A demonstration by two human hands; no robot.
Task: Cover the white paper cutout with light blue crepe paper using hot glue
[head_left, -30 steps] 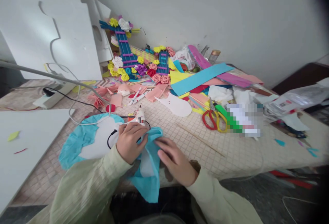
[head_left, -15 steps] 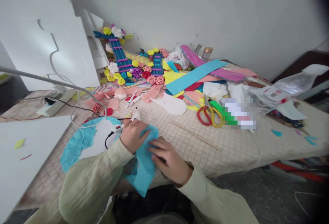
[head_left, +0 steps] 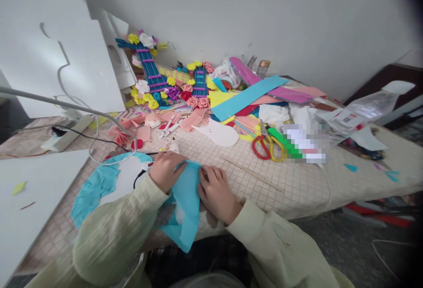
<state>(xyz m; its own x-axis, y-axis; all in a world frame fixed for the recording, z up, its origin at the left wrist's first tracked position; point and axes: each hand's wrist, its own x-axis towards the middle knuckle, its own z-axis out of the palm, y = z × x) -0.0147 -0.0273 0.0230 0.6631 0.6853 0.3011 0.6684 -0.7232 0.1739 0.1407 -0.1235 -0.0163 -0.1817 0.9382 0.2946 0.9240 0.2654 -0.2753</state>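
A strip of light blue crepe paper (head_left: 187,189) hangs between my hands over the table's front edge, its lower end folded and loose. My left hand (head_left: 166,170) is closed on the strip's upper left side. At its upper right edge, my right hand (head_left: 218,194) pinches the paper between thumb and curled fingers. Under and beyond my left hand lies what looks like a white glue gun (head_left: 174,147), mostly covered, with a black cord. To the left, a white cutout (head_left: 127,175) has crumpled blue crepe paper (head_left: 94,189) around its edge, partly behind my left sleeve.
Red-and-yellow-handled scissors (head_left: 267,147), a white guitar-like cutout (head_left: 220,133) and a thin wooden stick (head_left: 253,173) lie ahead. Paper-flower guitars (head_left: 150,70) stand at the back. A power strip (head_left: 68,134) and white board (head_left: 36,195) are left. A cable (head_left: 66,101) crosses there.
My right hand has shifted to the strip's upper edge, its fingers now curled in a pinch. The strip's top is spread flatter between both hands. The view has shifted slightly.
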